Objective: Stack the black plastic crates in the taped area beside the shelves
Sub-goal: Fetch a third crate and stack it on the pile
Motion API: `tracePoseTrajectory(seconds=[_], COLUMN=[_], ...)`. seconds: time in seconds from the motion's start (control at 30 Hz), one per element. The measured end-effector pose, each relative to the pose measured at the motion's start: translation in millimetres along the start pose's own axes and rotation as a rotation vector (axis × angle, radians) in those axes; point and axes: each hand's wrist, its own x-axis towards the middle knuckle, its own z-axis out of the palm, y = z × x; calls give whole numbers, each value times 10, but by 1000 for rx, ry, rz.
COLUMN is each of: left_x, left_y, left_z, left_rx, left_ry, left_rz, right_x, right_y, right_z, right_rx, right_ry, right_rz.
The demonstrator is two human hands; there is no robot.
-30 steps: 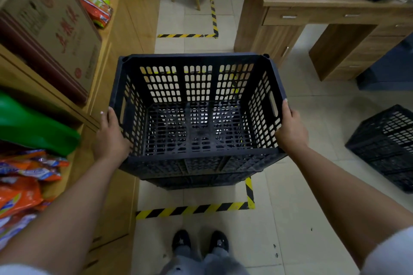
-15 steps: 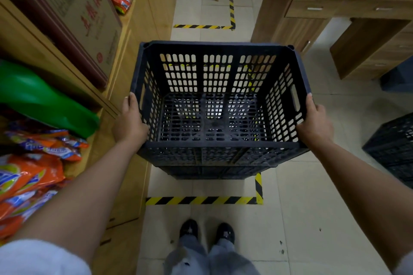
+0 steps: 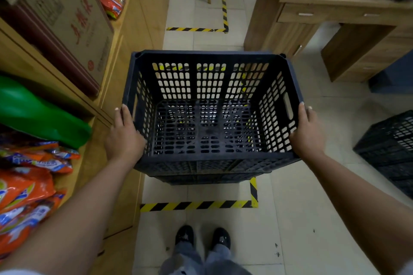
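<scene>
The black crate (image 3: 210, 116) is held at the centre of the view, open side up, above the floor area bounded by the yellow-and-black tape (image 3: 196, 206). A second crate rim shows directly beneath it at its near edge, so it appears to sit on or just over a crate already in the taped area; contact cannot be confirmed. The left hand (image 3: 124, 136) grips the crate wall at 9 o'clock, thumb on the rim, fingers hidden outside. The right hand (image 3: 307, 131) grips the wall at 3 o'clock, just beside the handle slot. The step in hand is judged to be placement of this crate on the stack. The next move calls for squaring its corners with the crate below, lowering until it seats, then releasing both hands. Another black crate (image 3: 388, 149) stands on the floor at 3 o'clock, well apart, probably the next to fetch. The shelves (image 3: 107, 87) with snack bags (image 3: 26, 187) run along 9 o'clock.
</scene>
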Motion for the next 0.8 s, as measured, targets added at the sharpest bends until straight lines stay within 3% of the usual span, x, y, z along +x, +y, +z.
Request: tracePoseTrajectory(seconds=[0.23, 0.8], left_x=[98, 126], left_y=[-68, 2], left_z=[38, -33], left_rx=[-23, -33], left_ry=[-18, -86], left_rz=[68, 53], right_x=[42, 25], right_y=[24, 11], right_z=[3, -3], right_rx=[-133, -143], right_ry=[19, -34], right_rz=[-157, -126])
